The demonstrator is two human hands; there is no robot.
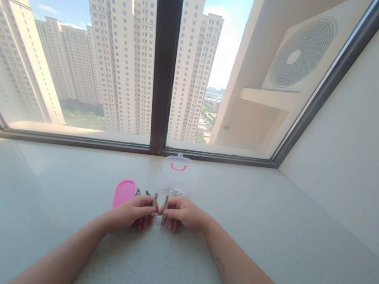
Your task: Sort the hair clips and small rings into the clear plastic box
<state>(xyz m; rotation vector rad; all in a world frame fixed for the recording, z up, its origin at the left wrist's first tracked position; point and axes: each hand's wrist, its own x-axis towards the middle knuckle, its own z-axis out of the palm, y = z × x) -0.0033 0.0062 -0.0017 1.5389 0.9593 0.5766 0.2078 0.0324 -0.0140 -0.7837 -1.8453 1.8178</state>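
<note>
My left hand [136, 210] pinches a slim, upright metal piece [155, 200] between thumb and fingers. A similar slim metal piece [166, 202] stands upright in the pinch of my right hand [182, 212]. The hands are close together over the counter, with a narrow gap between the two pieces. Something small and shiny shows low in that gap, too small to name. Beside my left hand lies a pink tray or lid [125, 192], partly covered by the wrist. Small dark items [147, 193] peek out behind my left fingers. Their kind is unclear.
A clear plastic box [178, 179] with a pink handle stands behind my hands near the window frame [167, 60]; small shiny things lie at its base. The pale speckled counter [159, 273] runs up to the window and a white wall [365, 143] on the right.
</note>
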